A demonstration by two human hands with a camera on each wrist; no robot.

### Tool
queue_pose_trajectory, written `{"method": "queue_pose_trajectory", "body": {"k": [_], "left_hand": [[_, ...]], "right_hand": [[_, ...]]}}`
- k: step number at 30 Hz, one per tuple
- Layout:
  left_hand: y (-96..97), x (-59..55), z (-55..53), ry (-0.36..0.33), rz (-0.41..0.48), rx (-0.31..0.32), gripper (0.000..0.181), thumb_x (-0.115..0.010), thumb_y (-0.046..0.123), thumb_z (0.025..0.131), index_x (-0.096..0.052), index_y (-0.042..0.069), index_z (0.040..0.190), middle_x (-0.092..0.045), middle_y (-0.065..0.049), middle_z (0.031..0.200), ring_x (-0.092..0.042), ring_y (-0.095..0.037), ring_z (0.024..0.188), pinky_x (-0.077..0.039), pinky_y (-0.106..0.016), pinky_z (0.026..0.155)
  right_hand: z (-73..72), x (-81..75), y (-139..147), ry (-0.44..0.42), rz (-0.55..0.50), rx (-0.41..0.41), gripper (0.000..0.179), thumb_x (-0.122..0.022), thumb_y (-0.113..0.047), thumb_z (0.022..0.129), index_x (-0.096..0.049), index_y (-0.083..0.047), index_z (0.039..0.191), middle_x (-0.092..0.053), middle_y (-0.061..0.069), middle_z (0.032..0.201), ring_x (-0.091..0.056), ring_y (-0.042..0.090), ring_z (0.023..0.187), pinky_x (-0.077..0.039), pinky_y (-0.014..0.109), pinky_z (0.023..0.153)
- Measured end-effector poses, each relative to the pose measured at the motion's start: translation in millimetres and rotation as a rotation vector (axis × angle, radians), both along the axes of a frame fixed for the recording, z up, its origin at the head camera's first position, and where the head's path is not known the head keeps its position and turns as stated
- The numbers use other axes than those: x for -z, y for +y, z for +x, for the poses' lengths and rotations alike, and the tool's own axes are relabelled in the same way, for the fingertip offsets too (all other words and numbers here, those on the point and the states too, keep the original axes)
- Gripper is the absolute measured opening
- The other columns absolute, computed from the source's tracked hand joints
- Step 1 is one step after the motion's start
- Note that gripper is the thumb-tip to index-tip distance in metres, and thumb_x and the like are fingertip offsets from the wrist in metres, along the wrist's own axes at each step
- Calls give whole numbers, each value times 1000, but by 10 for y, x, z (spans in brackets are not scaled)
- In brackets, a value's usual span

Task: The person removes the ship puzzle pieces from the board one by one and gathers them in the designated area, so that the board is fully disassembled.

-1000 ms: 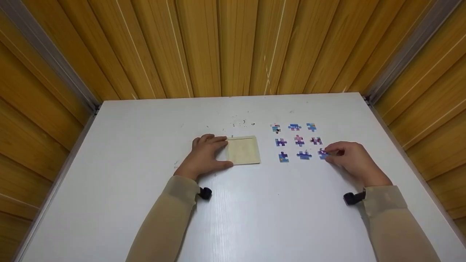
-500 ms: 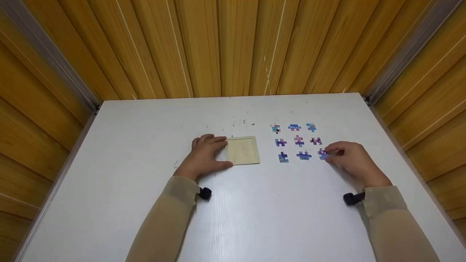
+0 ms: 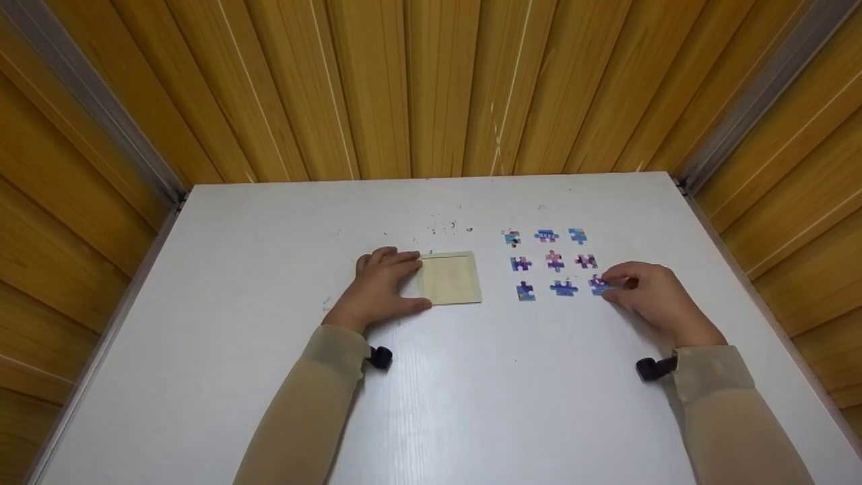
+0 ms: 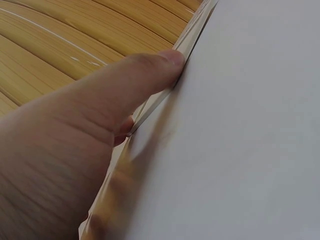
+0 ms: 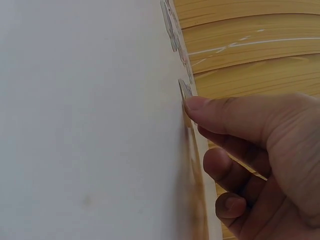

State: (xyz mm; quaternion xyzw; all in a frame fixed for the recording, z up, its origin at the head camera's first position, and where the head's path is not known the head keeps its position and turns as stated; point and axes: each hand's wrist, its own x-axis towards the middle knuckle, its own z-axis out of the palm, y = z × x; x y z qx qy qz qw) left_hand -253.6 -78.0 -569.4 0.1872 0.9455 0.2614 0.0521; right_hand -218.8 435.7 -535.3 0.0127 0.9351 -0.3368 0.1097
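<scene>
In the head view, a square pale wooden puzzle tray lies flat on the white table. My left hand grips its left side, thumb at the near edge and fingers at the far edge; the left wrist view has the thumb against the tray's side. To the right, small jigsaw pieces lie apart in three rows, with a pink one in the centre. My right hand pinches the purple-blue jigsaw piece at the near right corner of the group, between thumb and forefinger. Its right part is hidden by the fingertips.
A white table carries everything, with dark specks beyond the tray. Yellow wood-look panels rise behind the far edge and at both sides. Small black devices sit at both wrists.
</scene>
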Motion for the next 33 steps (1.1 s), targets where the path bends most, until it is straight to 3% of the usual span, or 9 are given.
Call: {"method": "queue_pose_trajectory", "body": {"k": [11,17,21,28,33], "left_hand": [[-43,7,-4,28,-20,38,87,-87,65,92,-62,23,164,-48,7,179,-31,-32,172,-20,-61,140],[-26,15,3,30,-25,35,86,-87,64,92,-62,22,164,-49,6,180,-32,-32,172,-20,-61,140],[-5,29,15,23,-33,38,87,-86,65,92,-62,23,164,-49,7,179,-32,-32,172,-20,-61,140],[-27,18,-27,35,-28,42,88,-86,66,92,-60,24,166,-48,6,179,-32,-32,171,-21,-61,140],[-117,-3,-9,48,-32,-4,92,-86,70,91,-58,25,167,-47,6,181,-33,-34,171,-23,-64,138]], "right_hand": [[-23,0,-16,-26,7,5,43,-82,-35,105,-76,-19,145,-70,17,153,-60,35,128,-53,22,96],[7,-6,-21,-6,11,14,44,-83,-32,104,-76,-16,145,-71,18,152,-58,34,121,-54,22,86],[53,-11,-15,-3,11,26,47,-83,-36,104,-75,-15,145,-71,20,147,-57,32,115,-54,24,80],[6,-71,-64,22,8,43,47,-77,-43,108,-73,-16,146,-71,16,122,-63,29,98,-56,26,74],[-54,-80,-93,47,20,51,51,-70,-49,111,-70,-16,150,-71,16,121,-65,29,98,-56,29,76]]}}
